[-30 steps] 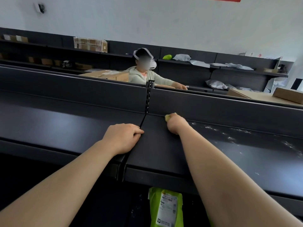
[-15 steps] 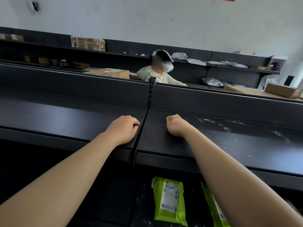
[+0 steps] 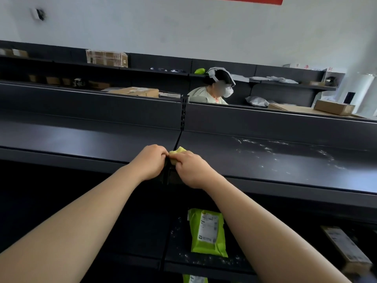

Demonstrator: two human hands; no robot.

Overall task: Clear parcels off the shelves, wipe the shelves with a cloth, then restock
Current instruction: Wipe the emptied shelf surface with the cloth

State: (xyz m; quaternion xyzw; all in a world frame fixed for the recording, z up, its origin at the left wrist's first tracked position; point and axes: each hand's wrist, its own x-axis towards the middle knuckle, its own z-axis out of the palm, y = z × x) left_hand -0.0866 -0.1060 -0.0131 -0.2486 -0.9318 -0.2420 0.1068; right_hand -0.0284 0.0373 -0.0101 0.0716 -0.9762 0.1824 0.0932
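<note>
The right hand [image 3: 193,170] grips the cloth [image 3: 178,151], pressing it on the shelf [image 3: 265,172] at the seam [image 3: 178,139], probably to wipe that joint. The left hand [image 3: 152,162] curls just beside it; whether it grips anything, I cannot tell. Pale specks [image 3: 275,152] cover the shelf's right half. A parcel [image 3: 208,231] lies below, and boxes [image 3: 106,58] sit on far shelving.

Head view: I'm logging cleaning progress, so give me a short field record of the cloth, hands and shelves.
cloth: small yellow-green wiping cloth, at the seam of the black metal top shelf
right hand: grips the cloth
left hand: fingers curled against the cloth; hold unclear
dust: white specks on the shelf right of the hands
lower shelf: lime-green plastic mailer parcel lying flat, brown cardboard box at right
</note>
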